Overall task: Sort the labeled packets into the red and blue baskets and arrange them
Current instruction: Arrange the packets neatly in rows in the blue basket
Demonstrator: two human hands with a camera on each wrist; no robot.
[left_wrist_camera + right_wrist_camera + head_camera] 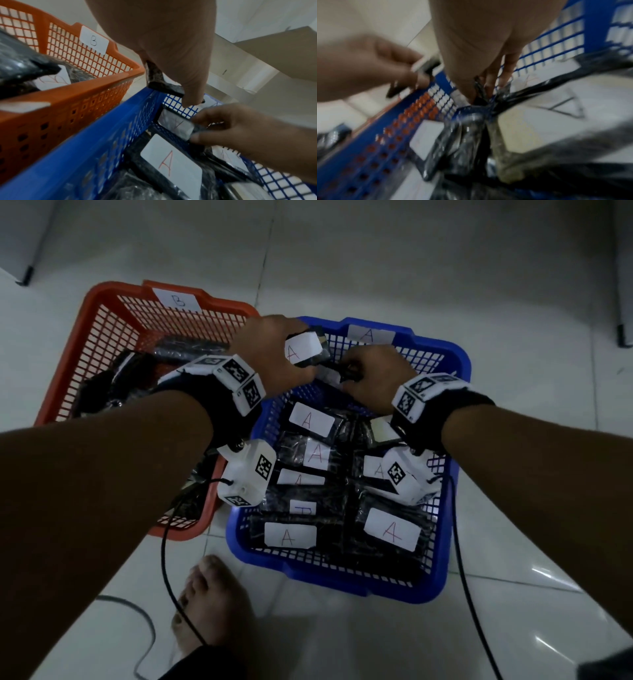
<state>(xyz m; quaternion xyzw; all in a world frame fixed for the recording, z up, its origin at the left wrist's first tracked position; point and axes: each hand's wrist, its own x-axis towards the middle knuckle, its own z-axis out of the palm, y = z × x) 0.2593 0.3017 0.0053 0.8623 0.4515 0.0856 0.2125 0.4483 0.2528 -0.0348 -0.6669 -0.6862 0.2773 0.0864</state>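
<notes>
Left hand (270,350) grips a black A-labeled packet (305,350) above the blue basket's (457,361) far-left corner; right hand (373,378) pinches a second black packet (176,125) just below it at the far wall. Other A packets lie inside; red basket (102,299) sits left.

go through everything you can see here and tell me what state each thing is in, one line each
Left hand: grips an A packet above the blue basket's far left corner.
Right hand: grips another packet by the far wall.
Blue basket: on the floor, holding flat packets labelled A.
Red basket: labelled B, beside it, holding packets.
</notes>
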